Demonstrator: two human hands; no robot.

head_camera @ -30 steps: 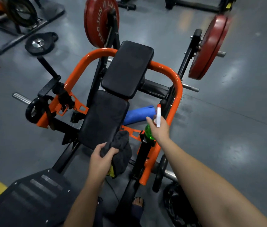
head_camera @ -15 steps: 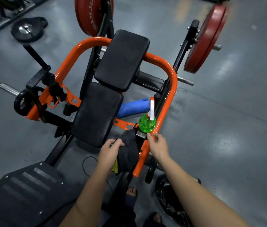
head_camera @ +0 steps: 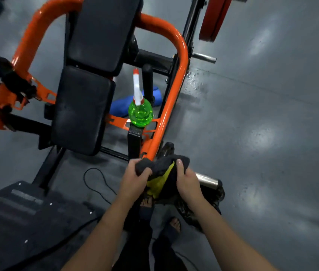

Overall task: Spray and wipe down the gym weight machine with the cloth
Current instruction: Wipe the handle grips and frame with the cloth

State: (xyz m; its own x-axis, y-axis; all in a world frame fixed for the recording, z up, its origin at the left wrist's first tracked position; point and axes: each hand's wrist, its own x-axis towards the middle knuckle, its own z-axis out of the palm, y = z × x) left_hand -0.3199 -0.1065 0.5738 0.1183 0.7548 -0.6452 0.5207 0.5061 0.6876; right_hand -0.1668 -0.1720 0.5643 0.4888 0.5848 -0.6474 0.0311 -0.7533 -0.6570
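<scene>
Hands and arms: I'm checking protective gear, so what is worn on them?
Nothing visible. The left hand and right hand have no gloves or rings; the left forearm and right forearm are bare to the picture's edge: no sleeves or watch.

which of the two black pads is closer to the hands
The lower seat pad, beside the green spray bottle; the upper back pad sits farther away.

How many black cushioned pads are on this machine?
2. The upper pad sits within the orange frame; the lower pad lies just nearer, left of the green spray bottle. More may lie outside the view.
</scene>
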